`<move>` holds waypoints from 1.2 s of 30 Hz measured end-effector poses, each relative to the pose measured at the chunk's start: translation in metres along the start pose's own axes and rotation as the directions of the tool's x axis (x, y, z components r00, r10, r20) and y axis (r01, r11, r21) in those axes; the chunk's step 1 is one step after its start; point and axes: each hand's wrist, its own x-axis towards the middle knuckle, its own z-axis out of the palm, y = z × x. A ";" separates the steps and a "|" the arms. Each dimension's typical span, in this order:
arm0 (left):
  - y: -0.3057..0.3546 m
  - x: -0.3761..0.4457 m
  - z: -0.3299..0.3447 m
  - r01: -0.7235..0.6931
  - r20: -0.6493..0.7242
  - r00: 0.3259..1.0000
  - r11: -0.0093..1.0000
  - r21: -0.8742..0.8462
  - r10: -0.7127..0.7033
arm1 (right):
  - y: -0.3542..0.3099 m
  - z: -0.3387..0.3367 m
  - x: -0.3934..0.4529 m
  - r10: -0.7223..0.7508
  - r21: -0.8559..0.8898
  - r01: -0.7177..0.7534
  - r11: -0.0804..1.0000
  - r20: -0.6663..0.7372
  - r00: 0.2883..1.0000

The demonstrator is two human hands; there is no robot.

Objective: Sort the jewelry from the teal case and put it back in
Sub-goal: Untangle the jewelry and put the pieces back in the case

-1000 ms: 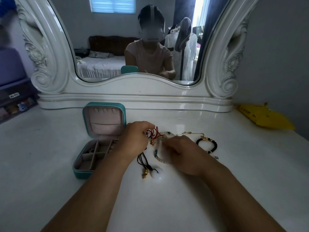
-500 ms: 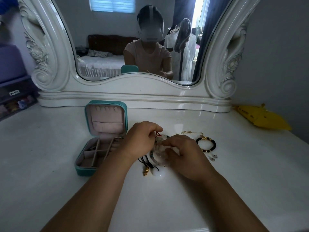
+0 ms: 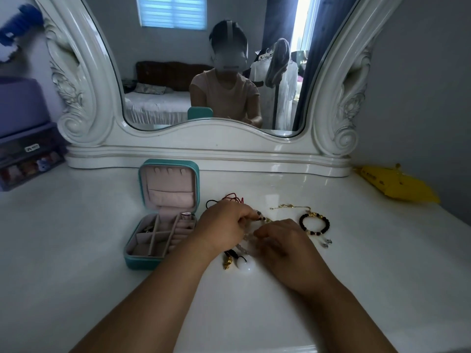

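The teal case (image 3: 139, 261) stands open on the white vanity top, its pink lid upright and its divided tray showing. Right of it lies a heap of jewelry. My left hand (image 3: 221, 229) and my right hand (image 3: 283, 244) meet over the heap, both pinching a pale beaded bracelet (image 3: 243, 248) with dark beads at its far end. A red cord (image 3: 233, 197) lies behind my left hand. A gold charm (image 3: 227, 262) and a white round pendant (image 3: 246, 266) on black cord lie near my wrists. A black bead bracelet (image 3: 314, 224) and a thin gold chain (image 3: 290, 207) lie to the right.
A large white carved mirror (image 3: 204, 149) stands along the back of the vanity. A yellow packet (image 3: 395, 186) lies at the back right by the wall. Purple storage drawers (image 3: 25, 149) stand off the left edge.
My hands have come together over the heap. My left hand dropped from the red cord to the pale beaded bracelet, which my right hand also grips now.
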 end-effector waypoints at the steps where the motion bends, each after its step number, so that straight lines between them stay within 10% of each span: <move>1: -0.001 -0.003 -0.002 -0.007 0.020 1.000 1.000 0.017 0.006 | -0.002 -0.001 0.000 -0.007 0.009 0.007 1.000 0.001 1.000; 13: -0.008 -0.051 -0.022 -0.171 0.132 0.978 0.983 0.070 0.160 | -0.003 0.003 0.004 0.044 0.052 -0.043 0.998 -0.021 0.999; 23: -0.018 -0.056 -0.031 -0.146 -0.102 0.982 0.982 0.122 0.159 | -0.001 0.009 0.024 0.242 -0.295 -0.226 0.928 0.018 0.970; 29: -0.012 -0.050 -0.031 -0.019 -0.097 0.995 0.992 -0.129 0.007 | -0.020 -0.015 0.028 0.220 0.265 -0.218 0.939 0.022 0.975; 36: 0.007 -0.031 -0.030 0.053 -0.036 0.994 0.734 -0.677 -0.105 | -0.056 -0.036 0.053 0.125 0.577 -0.060 0.814 -0.074 0.989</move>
